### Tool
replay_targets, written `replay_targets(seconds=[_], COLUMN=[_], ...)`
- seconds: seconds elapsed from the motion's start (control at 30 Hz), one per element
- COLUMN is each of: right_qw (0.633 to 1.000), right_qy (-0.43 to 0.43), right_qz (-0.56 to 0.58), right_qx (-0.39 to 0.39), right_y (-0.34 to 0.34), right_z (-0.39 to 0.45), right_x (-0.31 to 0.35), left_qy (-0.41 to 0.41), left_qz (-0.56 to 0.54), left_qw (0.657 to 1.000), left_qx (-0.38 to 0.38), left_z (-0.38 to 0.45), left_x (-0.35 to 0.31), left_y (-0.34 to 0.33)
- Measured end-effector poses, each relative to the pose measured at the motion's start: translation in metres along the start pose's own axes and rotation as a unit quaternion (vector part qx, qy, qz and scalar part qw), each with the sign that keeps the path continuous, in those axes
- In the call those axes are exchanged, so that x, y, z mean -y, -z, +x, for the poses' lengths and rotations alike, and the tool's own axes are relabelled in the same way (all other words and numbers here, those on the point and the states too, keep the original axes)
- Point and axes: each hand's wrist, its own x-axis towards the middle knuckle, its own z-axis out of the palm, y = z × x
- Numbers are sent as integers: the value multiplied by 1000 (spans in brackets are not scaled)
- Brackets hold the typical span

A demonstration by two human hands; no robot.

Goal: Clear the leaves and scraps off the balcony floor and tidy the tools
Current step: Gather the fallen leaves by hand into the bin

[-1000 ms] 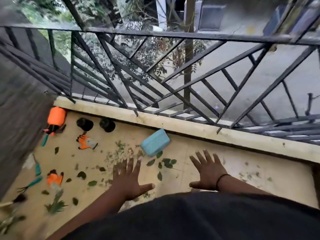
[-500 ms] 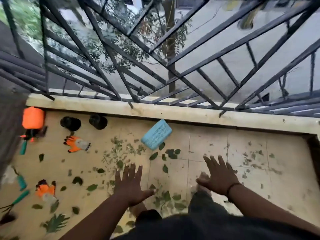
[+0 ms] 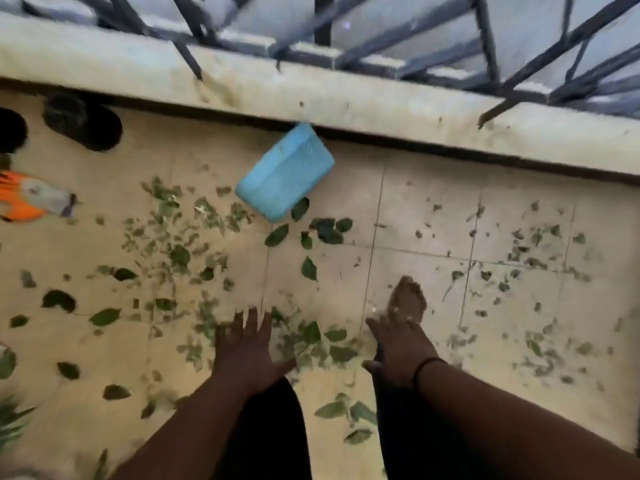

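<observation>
Green leaves (image 3: 180,255) and small scraps lie scattered over the pale tiled balcony floor (image 3: 426,216). A blue basket (image 3: 284,172) lies tipped near the kerb, with a few leaves at its near edge. My left hand (image 3: 246,348) is spread flat, fingers straight, above a cluster of leaves (image 3: 313,336), holding nothing. My right hand (image 3: 401,346) is also spread, empty, in front of my bare foot (image 3: 406,299). An orange and grey glove (image 3: 29,199) lies at the left edge.
A raised concrete kerb (image 3: 346,98) with a black metal railing (image 3: 485,39) closes the far side. Two black round pots (image 3: 83,121) stand against the kerb at the far left. Fine scraps (image 3: 530,251) spread over the tiles on the right.
The view has tilted down and closer to the floor. Both hands have dropped lower over the leaves, still spread. The tools at far left have left the view.
</observation>
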Motion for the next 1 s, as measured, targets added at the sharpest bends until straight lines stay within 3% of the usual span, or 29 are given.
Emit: replay_targets(seconds=[0.17,0.37,0.57,0.77,0.9,1.0], right_qw=[999,995,986,973,972,975], right_qy=[-11,-43,-55,-26,0,2], right_qz=[-41,13,49,72,72,65], right_qx=[-25,-91,-149,-219,-224,-213], right_y=[-8,20,53,63,66,62], right_z=[96,182,238,284,311,325], right_x=[-23,-44,-44,-37,-31,-26], left_qy=[-11,-19,-16,24,74,87], left_qz=[-34,-75,-229,-465,-614,-679], left_qw=[999,997,971,885,785,729], left_qx=[14,-20,-67,-7,16,23], left_z=[93,166,206,239,256,261], left_x=[-23,-49,-61,-64,-60,-62], left_y=[-32,-25,1,22,26,29])
